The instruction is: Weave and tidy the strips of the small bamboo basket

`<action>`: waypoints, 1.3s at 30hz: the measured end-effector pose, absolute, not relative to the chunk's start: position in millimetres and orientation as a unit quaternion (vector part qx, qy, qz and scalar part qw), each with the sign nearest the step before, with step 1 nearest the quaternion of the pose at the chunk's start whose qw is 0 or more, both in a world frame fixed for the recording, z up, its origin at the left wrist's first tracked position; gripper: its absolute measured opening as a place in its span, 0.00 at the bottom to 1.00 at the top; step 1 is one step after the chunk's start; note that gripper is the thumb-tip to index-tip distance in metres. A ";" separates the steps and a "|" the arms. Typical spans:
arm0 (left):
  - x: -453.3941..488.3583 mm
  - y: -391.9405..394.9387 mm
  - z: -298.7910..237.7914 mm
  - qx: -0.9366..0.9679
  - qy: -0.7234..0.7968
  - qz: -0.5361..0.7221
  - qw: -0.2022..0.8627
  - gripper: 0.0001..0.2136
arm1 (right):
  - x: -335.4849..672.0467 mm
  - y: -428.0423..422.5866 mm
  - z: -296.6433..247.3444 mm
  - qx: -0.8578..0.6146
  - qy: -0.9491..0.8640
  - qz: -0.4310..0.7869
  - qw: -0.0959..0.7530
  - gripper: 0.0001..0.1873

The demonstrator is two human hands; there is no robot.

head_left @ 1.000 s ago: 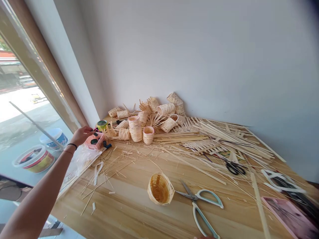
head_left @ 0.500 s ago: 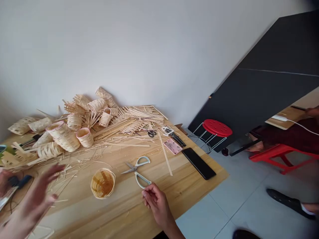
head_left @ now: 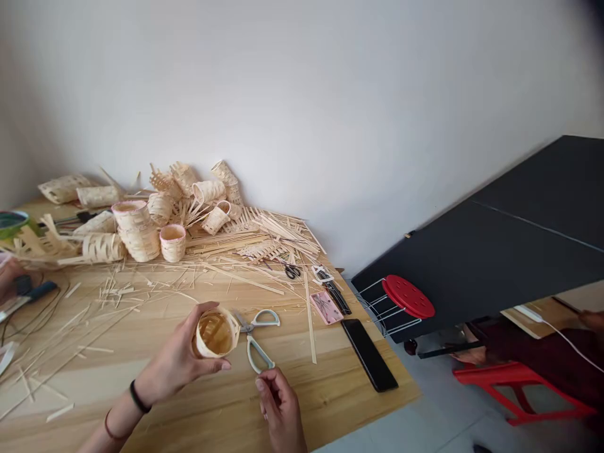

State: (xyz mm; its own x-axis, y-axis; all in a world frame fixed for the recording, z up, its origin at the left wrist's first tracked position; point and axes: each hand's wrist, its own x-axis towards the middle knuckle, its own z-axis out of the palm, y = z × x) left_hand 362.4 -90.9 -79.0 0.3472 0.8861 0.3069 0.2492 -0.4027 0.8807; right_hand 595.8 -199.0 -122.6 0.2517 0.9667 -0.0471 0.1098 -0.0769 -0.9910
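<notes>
My left hand [head_left: 177, 362] holds a small woven bamboo basket [head_left: 216, 333] by its side, with the open top tilted toward me. My right hand [head_left: 278, 399] hangs loosely just below a pair of white-handled scissors [head_left: 255, 333], with its fingertips close to the lower handle loop. I cannot tell whether they touch it. At the left edge, another person's hand [head_left: 8, 280] rests near a dark-handled tool [head_left: 28, 296]. Loose bamboo slivers [head_left: 104, 302] lie on the table to the left of my hands.
A heap of woven bamboo cups [head_left: 139, 236] and strips stands against the wall on the wooden table [head_left: 330, 390]. Black-handled scissors [head_left: 291, 271], a pink tray [head_left: 325, 307] and a black phone [head_left: 368, 355] lie nearby. Beyond the table's edge are a red stool [head_left: 408, 296] and a seated person [head_left: 533, 358].
The view has swung right. My left hand has come from the far left and lifted the small basket off the table. My right hand has moved up beside the scissors.
</notes>
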 end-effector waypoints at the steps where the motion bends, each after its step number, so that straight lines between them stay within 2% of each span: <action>1: 364.8 -93.5 -78.8 0.726 0.399 0.417 0.374 0.43 | 596.7 -199.7 -123.1 -0.605 -0.450 0.420 0.505 0.30; 7: 368.4 -112.4 -78.0 0.751 0.413 0.416 0.302 0.48 | 600.6 -194.6 -114.8 -0.595 -0.481 0.433 0.478 0.30; 13: 365.6 -111.5 -68.5 0.758 0.420 0.425 0.260 0.44 | 605.5 -135.9 -75.0 -0.540 -0.532 0.443 0.478 0.21; 16: 360.9 -107.7 -66.6 0.769 0.431 0.415 0.226 0.43 | 601.5 -94.0 -63.4 -0.502 -0.556 0.450 0.486 0.21; 19: 355.3 -102.9 -68.6 0.783 0.444 0.396 0.181 0.45 | 589.5 -66.3 -65.8 -0.467 -0.573 0.468 0.485 0.16; 24: 349.5 -96.8 -77.0 0.793 0.451 0.387 0.135 0.51 | 576.1 -63.2 -78.0 -0.431 -0.565 0.515 0.480 0.14; 28: 348.3 -99.3 -78.6 0.776 0.470 0.380 0.182 0.52 | 581.9 -69.8 -78.1 -0.417 -0.555 0.545 0.470 0.14; 36: 348.8 -102.6 -70.1 0.675 0.453 0.416 0.409 0.44 | 584.7 -69.5 -78.6 -0.358 -0.543 0.619 0.439 0.15; 39: 350.5 -104.1 -71.0 0.664 0.442 0.433 0.419 0.45 | 582.7 -69.1 -82.4 -0.340 -0.528 0.652 0.424 0.17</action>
